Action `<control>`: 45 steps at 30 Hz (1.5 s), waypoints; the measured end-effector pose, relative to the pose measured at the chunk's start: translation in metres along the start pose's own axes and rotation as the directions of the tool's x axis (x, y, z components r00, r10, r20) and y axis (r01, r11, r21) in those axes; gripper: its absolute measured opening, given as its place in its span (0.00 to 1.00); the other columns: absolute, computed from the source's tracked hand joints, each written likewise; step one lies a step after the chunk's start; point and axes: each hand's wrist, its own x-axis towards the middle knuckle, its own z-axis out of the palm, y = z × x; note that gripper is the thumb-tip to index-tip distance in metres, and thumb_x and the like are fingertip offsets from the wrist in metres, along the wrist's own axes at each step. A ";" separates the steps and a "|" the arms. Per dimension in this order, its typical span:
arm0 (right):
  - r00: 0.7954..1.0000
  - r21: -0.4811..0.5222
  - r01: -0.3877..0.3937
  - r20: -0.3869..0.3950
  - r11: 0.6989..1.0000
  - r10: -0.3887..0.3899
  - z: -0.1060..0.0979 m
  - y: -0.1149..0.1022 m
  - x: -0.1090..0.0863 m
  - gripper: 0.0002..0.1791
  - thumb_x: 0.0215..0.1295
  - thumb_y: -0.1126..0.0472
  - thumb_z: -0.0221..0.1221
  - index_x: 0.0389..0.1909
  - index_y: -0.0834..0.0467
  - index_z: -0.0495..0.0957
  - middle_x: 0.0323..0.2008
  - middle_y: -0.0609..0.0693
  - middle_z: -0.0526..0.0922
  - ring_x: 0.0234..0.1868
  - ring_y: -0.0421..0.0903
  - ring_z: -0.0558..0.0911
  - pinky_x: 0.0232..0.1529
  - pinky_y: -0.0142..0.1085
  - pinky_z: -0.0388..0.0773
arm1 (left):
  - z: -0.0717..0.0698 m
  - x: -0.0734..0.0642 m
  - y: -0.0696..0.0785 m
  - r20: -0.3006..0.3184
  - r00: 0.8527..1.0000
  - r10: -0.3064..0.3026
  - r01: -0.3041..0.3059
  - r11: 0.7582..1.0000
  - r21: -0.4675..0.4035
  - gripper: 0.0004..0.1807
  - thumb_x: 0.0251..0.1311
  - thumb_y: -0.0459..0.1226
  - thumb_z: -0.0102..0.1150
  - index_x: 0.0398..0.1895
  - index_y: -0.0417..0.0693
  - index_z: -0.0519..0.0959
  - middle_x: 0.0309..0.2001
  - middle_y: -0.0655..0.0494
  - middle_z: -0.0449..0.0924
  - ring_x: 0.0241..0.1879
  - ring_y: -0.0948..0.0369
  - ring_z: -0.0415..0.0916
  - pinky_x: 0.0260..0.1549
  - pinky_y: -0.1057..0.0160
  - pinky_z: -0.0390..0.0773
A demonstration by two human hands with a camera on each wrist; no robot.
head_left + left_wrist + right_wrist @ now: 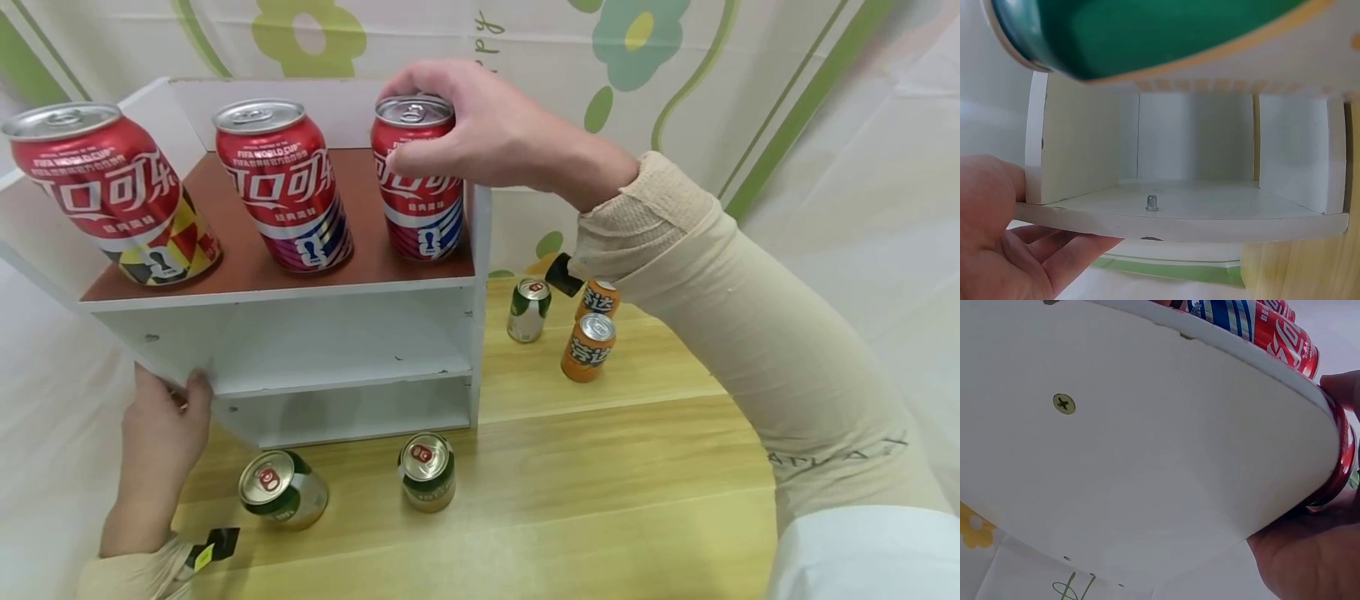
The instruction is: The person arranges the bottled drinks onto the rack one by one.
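At the left, the leftmost red can [112,192] stood near the front-left corner of the shelf unit's brown top board [367,242], lid up, lettering toward you. Below it, your left hand [161,442] grasped the front edge of the left panel [1222,230] of the shelf unit [345,342], its fingers curled round the panel and holding no can. Just beside that hand, in front of the unit's lower left corner, a green can [288,496] stood on the bench [600,500]. Next came the middle red can [285,187], upright near the board's front edge and apart from the 2 other red cans. By the front-right corner stood the right-hand red can [423,204], and your right hand [480,125] was the nearer of the 2, already on it. The can lay within the curl of those fingers, which grasped it near the lid, thumb across the front, fingers round the back. From your right wrist, it lay to the left. Its long axis ran upright, square to the board, with the lid pointing up and the printed side facing the front edge.
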 end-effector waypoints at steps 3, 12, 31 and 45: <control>1.000 -0.002 -0.011 0.003 1.000 0.011 -0.001 0.000 -0.001 0.31 0.67 0.54 0.65 0.69 0.51 0.68 0.61 0.49 0.74 0.57 0.44 0.76 0.57 0.38 0.77 | 0.000 0.001 0.001 -0.003 1.000 0.006 -0.006 1.000 -0.002 0.26 0.74 0.36 0.42 0.69 0.34 0.54 0.53 0.19 0.73 0.49 0.26 0.76 0.25 0.82 0.64; 1.000 0.041 0.006 0.021 0.999 -0.007 0.003 0.000 -0.003 0.40 0.68 0.53 0.65 0.76 0.52 0.58 0.65 0.50 0.71 0.60 0.43 0.75 0.59 0.37 0.75 | -0.003 0.001 -0.001 0.006 1.000 -0.010 0.010 1.000 -0.016 0.27 0.74 0.36 0.42 0.70 0.34 0.53 0.54 0.18 0.72 0.49 0.25 0.75 0.25 0.86 0.59; 0.976 0.258 0.181 -0.167 0.949 -0.141 -0.008 0.009 -0.017 0.36 0.66 0.61 0.64 0.72 0.60 0.62 0.63 0.55 0.71 0.63 0.45 0.74 0.63 0.28 0.69 | -0.004 0.000 -0.001 0.005 0.999 -0.032 0.032 0.999 -0.016 0.26 0.74 0.36 0.42 0.69 0.34 0.53 0.54 0.18 0.72 0.50 0.26 0.75 0.24 0.86 0.59; 0.949 0.305 0.241 -0.272 0.921 -0.158 -0.028 0.024 -0.049 0.32 0.67 0.64 0.63 0.71 0.59 0.66 0.63 0.56 0.73 0.64 0.50 0.74 0.66 0.37 0.71 | -0.003 -0.001 0.000 0.009 1.000 -0.025 0.025 1.000 -0.018 0.26 0.74 0.37 0.42 0.69 0.33 0.54 0.54 0.18 0.72 0.49 0.26 0.75 0.24 0.85 0.60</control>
